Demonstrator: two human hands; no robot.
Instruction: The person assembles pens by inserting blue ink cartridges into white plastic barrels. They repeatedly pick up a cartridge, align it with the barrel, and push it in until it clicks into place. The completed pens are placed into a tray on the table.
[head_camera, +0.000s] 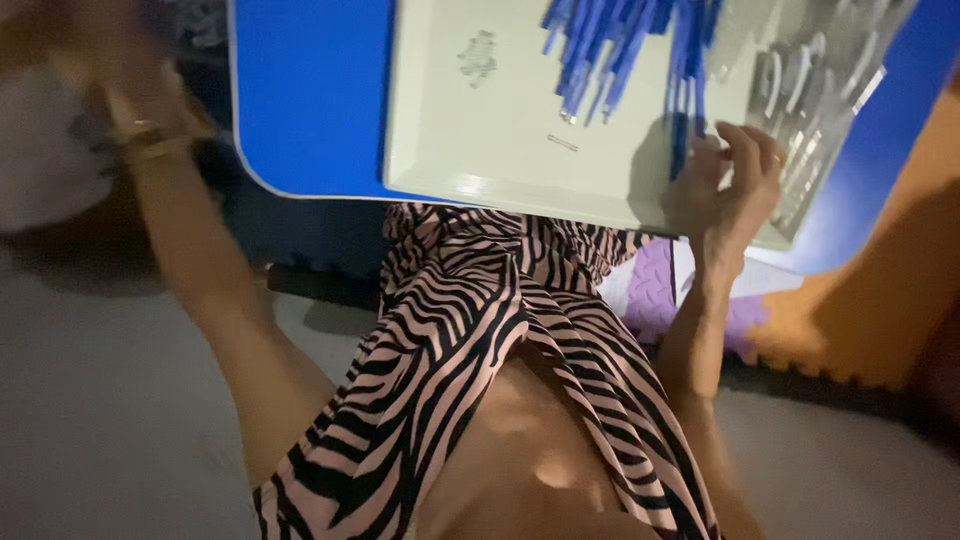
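Zebra-print cloth (470, 370) lies nearest, over the person's lap. Right hand (728, 185): grip curled on the tray (480, 150) edge, fingertips touching blue pens (620, 50) piled in the tray w/ clear pen parts (820, 90) beside. Tray sits on blue bench (300, 100). Left hand (110, 80) raised far left, blurred; can't tell its grip.

Blue pens (610, 50) — a loose heap, slanted — on the pale green tray (480, 130), upper middle.
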